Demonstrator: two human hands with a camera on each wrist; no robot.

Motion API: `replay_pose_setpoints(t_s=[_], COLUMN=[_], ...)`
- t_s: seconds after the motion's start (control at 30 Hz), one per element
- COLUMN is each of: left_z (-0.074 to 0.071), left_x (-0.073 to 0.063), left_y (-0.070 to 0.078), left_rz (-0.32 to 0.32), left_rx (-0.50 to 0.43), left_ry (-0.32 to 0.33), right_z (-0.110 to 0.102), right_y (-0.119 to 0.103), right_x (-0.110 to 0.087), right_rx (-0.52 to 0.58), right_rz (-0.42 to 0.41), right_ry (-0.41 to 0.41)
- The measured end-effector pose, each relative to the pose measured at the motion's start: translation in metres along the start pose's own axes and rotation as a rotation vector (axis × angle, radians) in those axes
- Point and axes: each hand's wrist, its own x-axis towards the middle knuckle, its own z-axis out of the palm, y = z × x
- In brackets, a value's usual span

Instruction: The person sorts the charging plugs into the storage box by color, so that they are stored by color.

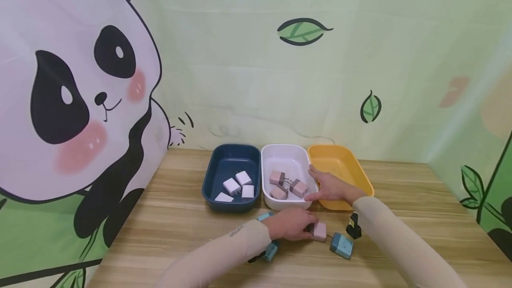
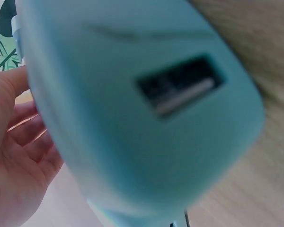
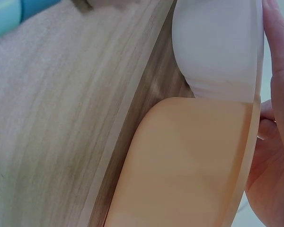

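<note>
My left hand [image 1: 292, 223], low over the table, pinches a pink charger plug [image 1: 319, 231]; its fingers cover part of the plug. Just right of that plug lies a blue charger plug [image 1: 342, 246], prongs toward it. More blue plugs [image 1: 271, 251] lie around the left wrist, and one with a USB port [image 2: 146, 127] fills the left wrist view. My right hand [image 1: 330, 186] is spread over the right side of the white bin [image 1: 286, 149], thumb near its front corner. Three pink plugs [image 1: 298, 188] lie inside that bin.
A dark blue bin [image 1: 210, 177] with several white charger plugs [image 1: 243, 178] stands left of the white bin. The yellow bin [image 1: 362, 174] adjoins it on the right, partly behind the right hand. All stand on a wooden table [image 1: 176, 221] before a printed backdrop [image 1: 240, 79].
</note>
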Motion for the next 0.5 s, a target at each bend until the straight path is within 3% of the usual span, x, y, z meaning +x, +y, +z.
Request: replay_pose_setpoints(t_s=[0.27, 0.5], left_z=[-0.011, -0.024], left_x=[-0.014, -0.033], left_y=[0.001, -0.006], left_rz=[0.048, 0.008], left_rx=[-0.087, -0.183], left_ry=[-0.016, 0.022], right_z=[0.0, 0.001], right_y=[0.0, 0.0], right_x=[0.0, 0.0], right_rx=[-0.006, -0.017], right_rz=[-0.017, -0.02], right_ry=[0.006, 0.014])
